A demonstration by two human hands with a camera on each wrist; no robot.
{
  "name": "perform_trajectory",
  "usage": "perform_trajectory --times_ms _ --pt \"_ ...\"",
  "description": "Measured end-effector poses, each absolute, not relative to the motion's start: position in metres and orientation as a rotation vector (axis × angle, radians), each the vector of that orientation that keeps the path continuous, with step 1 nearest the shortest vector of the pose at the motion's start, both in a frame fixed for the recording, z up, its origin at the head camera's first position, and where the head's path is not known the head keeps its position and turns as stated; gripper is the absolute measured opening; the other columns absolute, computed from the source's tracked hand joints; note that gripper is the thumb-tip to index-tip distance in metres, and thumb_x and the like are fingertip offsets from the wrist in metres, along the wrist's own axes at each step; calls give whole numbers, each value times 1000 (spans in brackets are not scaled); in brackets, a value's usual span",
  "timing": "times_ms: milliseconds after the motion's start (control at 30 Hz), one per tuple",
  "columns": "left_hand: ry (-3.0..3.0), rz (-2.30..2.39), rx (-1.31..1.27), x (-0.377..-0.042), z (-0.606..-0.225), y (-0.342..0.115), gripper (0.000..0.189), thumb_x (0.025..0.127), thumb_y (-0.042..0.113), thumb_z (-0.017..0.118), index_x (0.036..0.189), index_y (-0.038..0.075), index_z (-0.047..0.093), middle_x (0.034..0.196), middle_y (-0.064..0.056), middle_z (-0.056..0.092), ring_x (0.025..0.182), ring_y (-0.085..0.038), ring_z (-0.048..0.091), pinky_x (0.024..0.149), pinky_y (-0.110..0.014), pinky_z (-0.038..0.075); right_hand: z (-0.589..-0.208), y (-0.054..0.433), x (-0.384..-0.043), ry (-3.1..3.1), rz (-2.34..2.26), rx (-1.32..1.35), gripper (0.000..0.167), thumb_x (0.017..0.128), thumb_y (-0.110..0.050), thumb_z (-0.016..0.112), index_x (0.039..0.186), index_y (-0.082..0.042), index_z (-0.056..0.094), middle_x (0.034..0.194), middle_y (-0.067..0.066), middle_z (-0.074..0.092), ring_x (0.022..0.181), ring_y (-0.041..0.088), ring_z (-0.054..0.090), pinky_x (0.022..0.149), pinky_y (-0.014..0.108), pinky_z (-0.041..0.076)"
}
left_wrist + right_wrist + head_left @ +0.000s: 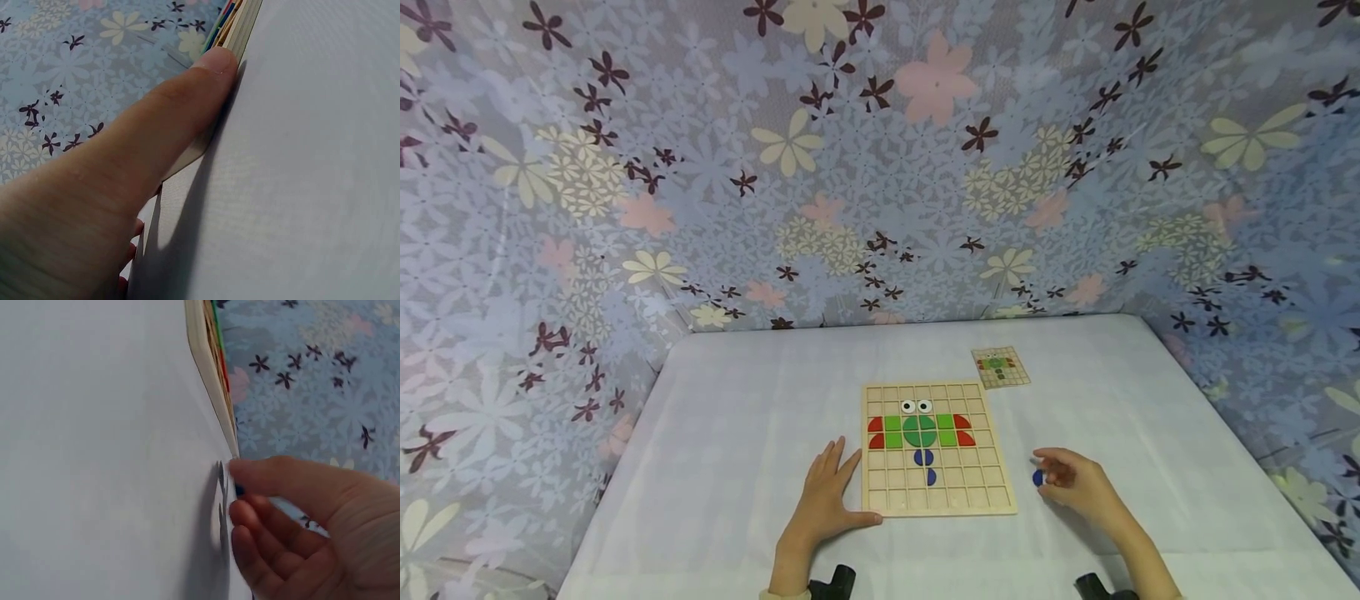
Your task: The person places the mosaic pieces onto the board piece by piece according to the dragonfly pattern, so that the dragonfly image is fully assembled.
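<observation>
A wooden grid board (pixel 895 500) lies on the table, set with coloured pieces: two eye discs (pixel 916 407), light green squares (pixel 892 432), a green circle in quarters (pixel 919 431), red quarter-rounds (pixel 876 425) and blue half-rounds (pixel 923 457). My left hand (pixel 826 500) rests against the board's left side, fingers spread and extended. Its thumb (pixel 215 65) touches the front edge near the corner. Right of the board, my right hand (pixel 1084 487) pinches a small blue piece (pixel 1038 477) low over the table. In the right wrist view, fingers mostly hide this blue piece (pixel 240 489).
Behind the board's far right corner lies a small square pattern card (pixel 1001 367) with a matching picture. A white cloth covers the table (pixel 760 392). Floral fabric (pixel 880 167) hangs behind and at both sides.
</observation>
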State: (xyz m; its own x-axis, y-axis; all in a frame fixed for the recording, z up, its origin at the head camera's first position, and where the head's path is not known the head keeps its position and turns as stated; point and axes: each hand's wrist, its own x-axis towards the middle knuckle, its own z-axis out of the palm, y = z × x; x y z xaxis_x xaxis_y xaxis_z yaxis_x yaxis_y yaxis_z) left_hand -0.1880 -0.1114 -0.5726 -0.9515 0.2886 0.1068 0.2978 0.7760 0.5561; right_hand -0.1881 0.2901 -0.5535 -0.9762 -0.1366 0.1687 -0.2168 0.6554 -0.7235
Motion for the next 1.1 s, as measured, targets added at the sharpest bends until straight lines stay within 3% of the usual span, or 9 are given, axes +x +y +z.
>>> perform_trajectory --times_ms 167,467,1100 --pt "-2959 -920 -485 -188 -571 -111 103 58 55 83 142 8 45 155 -19 29 144 -40 23 117 -57 22 -546 277 -194 -2698 1138 446 47 69 4 78 113 2 64 90 6 67 75 0 56 65 22 53" --pt "-2981 -924 -478 -190 -573 -110 103 59 55 82 143 10 43 156 -17 27 145 -38 21 118 -56 20 -539 241 -207 -2595 1140 648 44 70 4 78 112 4 64 91 9 67 79 19 61 66 27 54" --pt "-2965 -920 -473 -190 -574 -112 104 58 55 83 142 9 44 155 -18 28 145 -38 22 117 -56 22 -548 167 -215 -2662 1332 592 41 74 0 76 114 -2 65 100 7 68 90 21 63 76 27 55"
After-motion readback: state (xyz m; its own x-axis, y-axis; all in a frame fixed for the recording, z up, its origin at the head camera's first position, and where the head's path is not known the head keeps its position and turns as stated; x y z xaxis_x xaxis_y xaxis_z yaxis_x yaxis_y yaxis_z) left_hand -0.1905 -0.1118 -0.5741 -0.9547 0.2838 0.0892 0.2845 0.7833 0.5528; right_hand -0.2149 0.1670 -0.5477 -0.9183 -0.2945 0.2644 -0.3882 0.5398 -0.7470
